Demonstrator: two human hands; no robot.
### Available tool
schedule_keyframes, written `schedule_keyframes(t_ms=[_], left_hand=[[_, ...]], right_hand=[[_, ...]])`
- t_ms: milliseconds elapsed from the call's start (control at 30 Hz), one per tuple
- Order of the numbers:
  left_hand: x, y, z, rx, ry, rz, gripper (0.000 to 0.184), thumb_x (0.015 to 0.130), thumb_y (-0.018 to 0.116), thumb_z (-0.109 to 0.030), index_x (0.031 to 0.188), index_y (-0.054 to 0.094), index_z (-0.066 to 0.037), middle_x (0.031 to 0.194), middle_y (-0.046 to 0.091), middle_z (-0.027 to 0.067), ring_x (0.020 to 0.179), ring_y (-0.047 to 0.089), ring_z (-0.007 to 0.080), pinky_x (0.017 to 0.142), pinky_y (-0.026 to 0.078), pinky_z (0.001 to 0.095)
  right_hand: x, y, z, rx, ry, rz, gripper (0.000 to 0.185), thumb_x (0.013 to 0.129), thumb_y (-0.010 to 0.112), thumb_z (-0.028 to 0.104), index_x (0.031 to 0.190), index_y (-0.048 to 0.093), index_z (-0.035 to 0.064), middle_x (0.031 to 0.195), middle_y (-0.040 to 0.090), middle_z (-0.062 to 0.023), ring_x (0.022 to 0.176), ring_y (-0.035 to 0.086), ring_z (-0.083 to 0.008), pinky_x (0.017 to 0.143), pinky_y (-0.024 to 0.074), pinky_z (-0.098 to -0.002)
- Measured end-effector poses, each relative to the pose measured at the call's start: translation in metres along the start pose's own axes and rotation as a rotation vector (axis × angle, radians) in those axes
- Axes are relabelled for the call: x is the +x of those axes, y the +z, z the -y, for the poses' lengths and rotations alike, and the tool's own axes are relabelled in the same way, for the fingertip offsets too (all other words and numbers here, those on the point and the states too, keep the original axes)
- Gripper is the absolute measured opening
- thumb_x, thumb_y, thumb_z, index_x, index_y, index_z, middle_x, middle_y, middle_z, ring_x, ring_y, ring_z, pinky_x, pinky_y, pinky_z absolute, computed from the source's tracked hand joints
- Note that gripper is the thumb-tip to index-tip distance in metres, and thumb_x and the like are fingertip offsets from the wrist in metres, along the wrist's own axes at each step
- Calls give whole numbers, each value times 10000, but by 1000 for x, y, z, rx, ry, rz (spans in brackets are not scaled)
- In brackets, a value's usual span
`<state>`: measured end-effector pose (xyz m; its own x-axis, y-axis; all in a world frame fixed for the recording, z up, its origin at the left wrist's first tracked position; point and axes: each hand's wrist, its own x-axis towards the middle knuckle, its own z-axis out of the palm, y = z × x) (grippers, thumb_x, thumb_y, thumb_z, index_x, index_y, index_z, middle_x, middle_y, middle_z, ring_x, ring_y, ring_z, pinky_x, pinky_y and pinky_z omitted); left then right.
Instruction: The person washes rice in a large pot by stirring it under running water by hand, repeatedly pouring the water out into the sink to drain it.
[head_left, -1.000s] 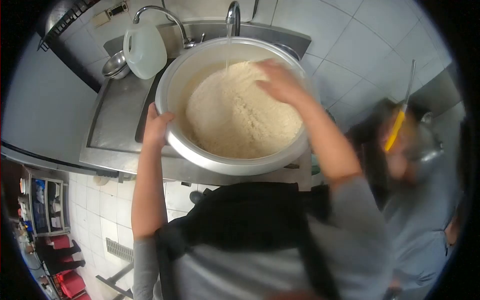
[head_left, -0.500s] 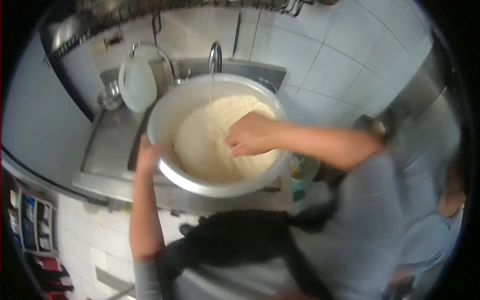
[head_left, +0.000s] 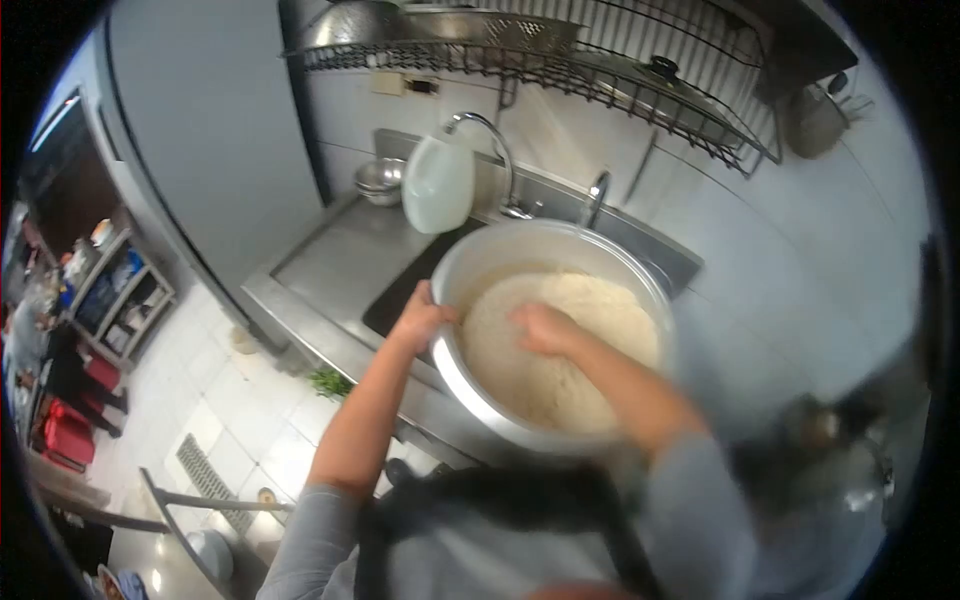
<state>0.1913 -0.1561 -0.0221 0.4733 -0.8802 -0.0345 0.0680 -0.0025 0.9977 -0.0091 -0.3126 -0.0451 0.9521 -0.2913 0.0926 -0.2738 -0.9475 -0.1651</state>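
Left hand: the bare left hand (head_left: 421, 318) is grasping the left side of the rim of a big, round, silver metal pot (head_left: 560, 240). Part of it hooks over the edge. I can't see all the fingers.
Left arm: it reaches up from the bottom of the view, leaning to the right, and looks nearly straight. A short grey sleeve (head_left: 325, 520) covers the top part.
Right hand: the bare right hand (head_left: 545, 330) is inside the pot, near the middle, with its back up and its fingers pointing down and to the left. It touches the pale, cream-coloured grains (head_left: 610, 310). The fingertips are hidden, so I can't tell if it is clenched on some grains or loose.
Right arm: it slants in from the lower right and goes over the near right side of the rim.
Pot: it sits at the shiny grey metal sink table (head_left: 330, 260), in front of the person's black apron (head_left: 500, 500).
Grains: they fill the low part of the pot. The left side looks smoother and darker, and the right side looks paler.
Behind the pot: there is a short silver tap (head_left: 596, 195). To its left are a tall, curved silver tap (head_left: 500, 145), a cloudy white plastic jug (head_left: 440, 190) and small round metal bowls (head_left: 380, 180).
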Motion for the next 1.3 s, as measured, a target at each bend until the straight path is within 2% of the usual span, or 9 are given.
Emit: schedule_keyframes(t_ms=[67,233,433,600,700,800,1000,1100,1300], left_hand=[[1,1,-1,22,-8,-17,487,616,571,-8,1082,436,32,934,546,143,847,534,236,757,451,339],[-9,6,-24,418,-82,-143,740,593,715,-166,1217,377,46,1123,524,222,1023,527,318,884,418,337],[-12,38,-50,1381,338,-232,998,539,749,-216,1376,208,-154,1423,179,176,1322,145,371,992,255,566],[15,53,-30,1359,730,47,646,574,685,-153,1190,496,-103,1243,451,187,1240,341,345,954,327,526],[8,60,-23,1500,149,315,310,568,676,-182,860,656,-80,931,624,144,1019,549,304,910,381,444],[1,64,-22,1529,187,241,134,602,649,-209,640,650,-80,743,643,103,796,618,264,839,416,396],[-6,59,-30,1694,438,128,220,659,587,-204,804,639,-47,789,639,122,775,614,271,782,423,390],[2,58,-27,1593,314,154,248,662,575,-191,856,624,-46,777,637,130,763,613,286,764,437,402],[1,57,-23,1474,309,63,200,679,540,-155,839,628,-74,745,631,145,734,614,311,698,472,425]], right_hand=[[-7,-46,45,158,22,341,395,707,623,232,1073,574,91,1014,591,-144,942,556,-313,791,451,-399],[-9,-18,45,225,-207,158,386,712,609,240,1062,572,82,969,580,-164,925,548,-325,790,449,-413],[-28,-36,96,12,-339,493,217,715,524,111,895,586,8,921,585,-202,857,567,-355,786,449,-423],[-35,-42,103,105,-321,474,189,702,492,54,839,608,-6,850,587,-218,829,567,-358,772,449,-421],[-40,-45,107,116,-271,382,166,693,486,36,768,628,-4,857,584,-222,821,564,-360,774,445,-422],[-41,-29,94,95,-379,336,155,675,494,30,723,637,-2,860,583,-223,816,561,-367,768,443,-432],[-41,-15,93,121,-373,276,172,685,490,41,749,644,-4,899,587,-220,813,568,-366,765,446,-425],[-42,-13,96,124,-270,223,173,686,498,54,748,652,4,889,594,-208,823,575,-353,771,449,-414],[-42,-14,87,-82,-580,211,150,682,525,80,702,658,13,851,609,-182,828,585,-330,786,453,-393]])
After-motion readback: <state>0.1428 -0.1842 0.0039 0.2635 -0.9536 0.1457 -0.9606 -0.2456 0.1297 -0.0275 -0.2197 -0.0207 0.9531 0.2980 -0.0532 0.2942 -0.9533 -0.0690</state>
